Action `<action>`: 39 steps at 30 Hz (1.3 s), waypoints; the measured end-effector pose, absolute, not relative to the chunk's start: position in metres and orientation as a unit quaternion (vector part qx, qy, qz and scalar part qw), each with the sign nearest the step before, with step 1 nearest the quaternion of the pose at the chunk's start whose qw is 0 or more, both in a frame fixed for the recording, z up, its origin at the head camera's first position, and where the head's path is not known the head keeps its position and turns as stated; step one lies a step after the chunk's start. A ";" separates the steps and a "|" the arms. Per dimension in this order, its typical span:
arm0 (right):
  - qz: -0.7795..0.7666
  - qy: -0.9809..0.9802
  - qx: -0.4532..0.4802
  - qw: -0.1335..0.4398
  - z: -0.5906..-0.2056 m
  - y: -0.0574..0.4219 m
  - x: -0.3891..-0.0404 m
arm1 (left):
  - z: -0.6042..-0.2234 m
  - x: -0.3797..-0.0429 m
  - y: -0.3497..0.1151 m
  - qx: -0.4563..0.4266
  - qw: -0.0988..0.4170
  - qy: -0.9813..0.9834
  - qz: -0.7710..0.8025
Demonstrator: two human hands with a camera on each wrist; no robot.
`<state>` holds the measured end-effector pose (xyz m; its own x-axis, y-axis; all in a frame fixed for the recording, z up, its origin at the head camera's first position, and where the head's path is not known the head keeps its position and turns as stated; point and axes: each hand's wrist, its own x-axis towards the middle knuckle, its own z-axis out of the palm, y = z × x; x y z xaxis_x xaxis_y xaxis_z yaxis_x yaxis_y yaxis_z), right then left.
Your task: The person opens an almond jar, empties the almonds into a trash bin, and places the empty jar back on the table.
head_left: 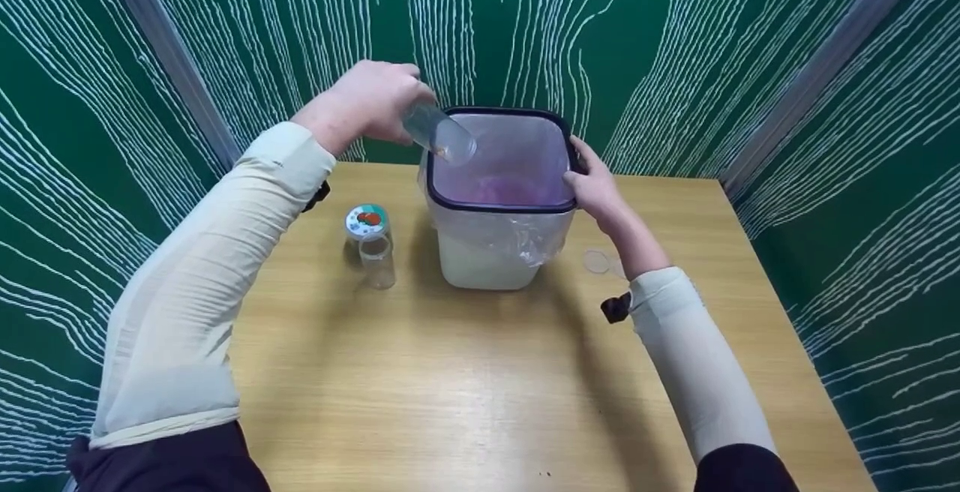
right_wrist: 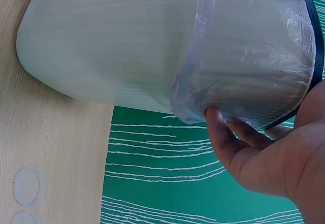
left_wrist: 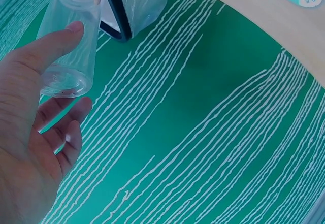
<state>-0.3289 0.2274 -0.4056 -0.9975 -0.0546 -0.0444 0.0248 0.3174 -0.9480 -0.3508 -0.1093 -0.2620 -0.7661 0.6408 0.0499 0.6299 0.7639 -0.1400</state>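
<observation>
At the bottom of the frame, the tabletop (head_left: 480, 372) runs toward the viewer, with the pale left sleeve (head_left: 180, 282) and right sleeve (head_left: 697, 361) reaching over it from the lower corners. Left of centre, a standing jar (head_left: 377, 267), clear and upright, sits just in front of a labelled jar (head_left: 366, 220); contact between the two cannot be confirmed. Right of centre, two clear discs (head_left: 597, 261) lie flat beside the right forearm.

At upper centre, the bin (head_left: 484, 259) stands upright, a plastic liner (head_left: 536, 237) folded over its dark rim (head_left: 504, 208). The right hand (head_left: 598, 186) grips the rim's right side, thumb over the edge and fingers against the outside.

The left hand (head_left: 379, 100), at the bin's left, is closed around a held jar (head_left: 441, 134), thumb along its side. The governing relation is jar mouth to bin opening: the jar's long axis slopes from the hand, upper left, to its mouth, lower right, above the opening's left part. A small orange residue shows near that mouth. Whether the jar touches the rim cannot be told.

Lateral room appears greatest rightward, across the opening; the green wall (head_left: 510, 27) likely limits rearward travel beyond the tabletop's far edge.
</observation>
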 end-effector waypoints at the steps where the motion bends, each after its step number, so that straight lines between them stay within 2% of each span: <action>1: -0.584 0.811 -0.009 0.034 -0.406 0.228 -0.329 | -0.262 -0.351 -0.109 -0.338 0.046 -0.938 0.059; 3: -0.584 0.811 -0.010 0.032 -0.406 0.228 -0.329 | -0.261 -0.352 -0.109 -0.339 0.055 -0.937 0.065; 7: -0.583 0.812 -0.012 0.027 -0.406 0.228 -0.328 | -0.260 -0.353 -0.108 -0.344 0.109 -0.930 0.070; 10: -0.584 0.811 -0.015 0.028 -0.406 0.227 -0.328 | -0.263 -0.353 -0.106 -0.352 0.131 -0.924 0.075; 22: -0.588 0.808 -0.022 0.021 -0.406 0.227 -0.329 | -0.269 -0.354 -0.108 -0.355 0.162 -0.919 0.063; 31: -0.599 0.801 -0.020 0.021 -0.402 0.225 -0.329 | -0.273 -0.356 -0.125 -0.313 0.209 -0.925 0.044; 39: -0.601 0.799 -0.013 0.036 -0.407 0.225 -0.327 | -0.291 -0.357 -0.150 -0.265 0.224 -0.938 0.028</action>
<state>-0.3265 0.2253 -0.4065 -0.9971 -0.0631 -0.0418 0.0226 0.2784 -0.9602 -0.3569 -0.1497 -0.2910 -0.7598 0.5089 0.4046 0.4834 0.8584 -0.1718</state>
